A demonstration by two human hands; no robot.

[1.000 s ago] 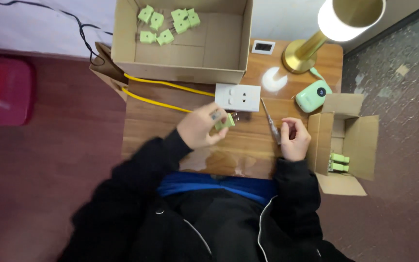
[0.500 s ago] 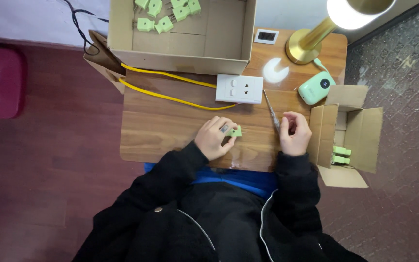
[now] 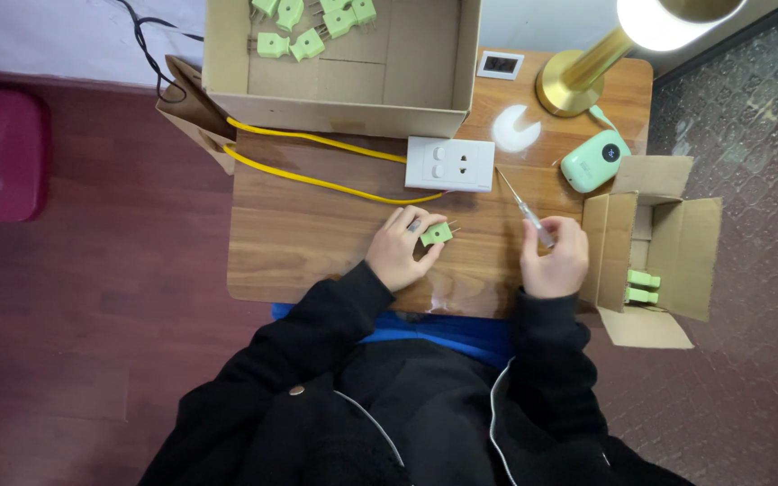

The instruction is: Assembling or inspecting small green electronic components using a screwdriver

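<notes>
**Plug lowered to the tabletop, screwdriver held beside it**

Where half a second ago the left hand (image 3: 400, 254) held the green plug (image 3: 436, 234) slightly higher, it now rests on the wooden table (image 3: 299, 243), fingers closed around the plug just below the white socket plate (image 3: 450, 164). The right hand (image 3: 555, 261) is clamped on a screwdriver (image 3: 524, 209), tip pointing toward the socket plate, much as before. A small cardboard box (image 3: 668, 234) stands just beside that hand.
</notes>
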